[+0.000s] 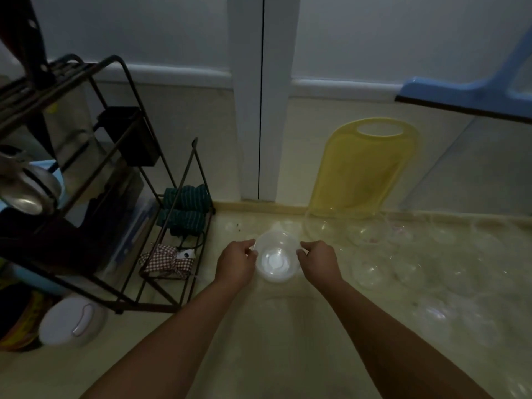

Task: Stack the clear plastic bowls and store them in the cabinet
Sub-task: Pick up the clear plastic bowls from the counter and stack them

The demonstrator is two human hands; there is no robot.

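A stack of clear plastic bowls sits on the pale counter in the middle of the head view. My left hand pinches its left rim and my right hand pinches its right rim. Several more clear bowls lie spread over the counter to the right, hard to make out in the dim light. A larger clear bowl stands behind, at the foot of the yellow board. No cabinet is in view.
A black wire rack with striped cloths, a checked cloth and metal pots fills the left. A yellow cutting board leans on the back wall. A white lid lies front left. A blue plastic piece juts in top right.
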